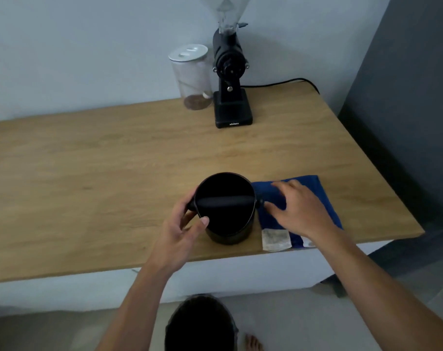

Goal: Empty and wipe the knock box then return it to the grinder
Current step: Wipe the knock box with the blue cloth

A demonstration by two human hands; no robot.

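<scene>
The black round knock box stands upright near the front edge of the wooden table, its bar running across the open top. My left hand wraps its left side, thumb on the rim. A folded blue cloth with white labels lies just right of the box. My right hand hovers over the cloth, fingers spread, holding nothing that I can see. The black grinder stands at the back of the table against the wall.
A clear jar with a white lid and some brown grounds sits left of the grinder. The grinder's black cable trails right. A dark bin stands on the floor below the table edge, next to a bare foot.
</scene>
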